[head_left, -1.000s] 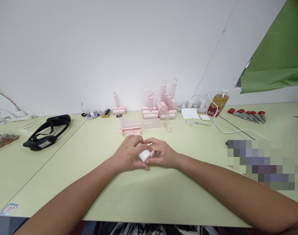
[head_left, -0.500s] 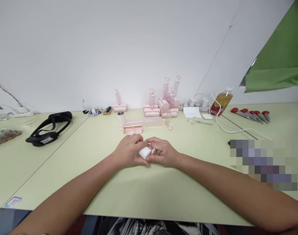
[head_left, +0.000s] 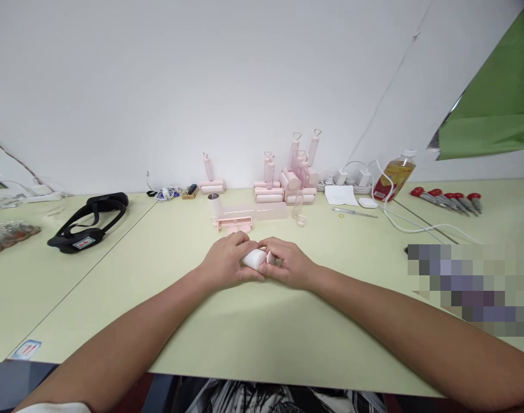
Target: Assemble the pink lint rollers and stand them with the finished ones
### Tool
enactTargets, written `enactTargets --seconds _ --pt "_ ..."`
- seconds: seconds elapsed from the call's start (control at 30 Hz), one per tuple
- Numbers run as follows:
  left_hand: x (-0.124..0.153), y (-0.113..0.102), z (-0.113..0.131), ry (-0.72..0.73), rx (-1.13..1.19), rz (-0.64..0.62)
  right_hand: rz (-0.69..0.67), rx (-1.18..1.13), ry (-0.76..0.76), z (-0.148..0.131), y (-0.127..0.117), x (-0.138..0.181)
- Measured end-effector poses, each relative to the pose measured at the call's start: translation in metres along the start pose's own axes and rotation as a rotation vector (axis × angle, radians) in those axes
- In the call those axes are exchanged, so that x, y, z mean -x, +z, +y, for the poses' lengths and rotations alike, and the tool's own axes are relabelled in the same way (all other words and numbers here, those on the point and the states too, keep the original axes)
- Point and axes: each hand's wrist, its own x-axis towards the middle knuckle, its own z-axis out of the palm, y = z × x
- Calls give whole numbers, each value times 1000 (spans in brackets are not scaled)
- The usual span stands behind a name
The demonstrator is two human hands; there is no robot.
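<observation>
Over the table, straight in front of me, my left hand (head_left: 227, 261) is closed around a white lint roller roll (head_left: 254, 259), which lies tilted with one end toward the right. My right hand (head_left: 290, 263) pinches a small pale pink end piece (head_left: 270, 257) at that right end of the roll; the fingers partly hide where the two meet. Just beyond my hands sits an open pink roller case (head_left: 235, 222). Another white roll (head_left: 216, 205) stands behind it, its dark core hole facing up.
Pink lint rollers (head_left: 269, 196) with clear handles stand by the wall. A clear handle (head_left: 298, 206) stands nearer. At right are tweezers (head_left: 354, 213), a drink bottle (head_left: 395, 176), a white cable (head_left: 412, 232) and red-capped tools (head_left: 453, 199). A black head strap (head_left: 90, 223) lies left.
The roll has turned slightly, so its right end and the pink end piece show more plainly between my hands. My view has shifted a little.
</observation>
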Motion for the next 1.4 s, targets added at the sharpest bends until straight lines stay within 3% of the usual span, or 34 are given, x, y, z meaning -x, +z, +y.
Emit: enactTargets --seconds 0.13,0.33,0.83,1.17,1.4 --pt "0 0 0 -51 -63 -41 -34 50 135 -1 -2 -2" --pt "0 1 4 -86 -127 -78 -78 15 214 -1 -2 0" --pt "-1 2 4 -147 -91 -97 -102 -74 223 3 0 1" --pt "-1 3 0 -278 104 -18 93 -264 365 12 3 1" --pt "1 3 -6 -342 196 -61 258 -79 460 21 -1 -3"
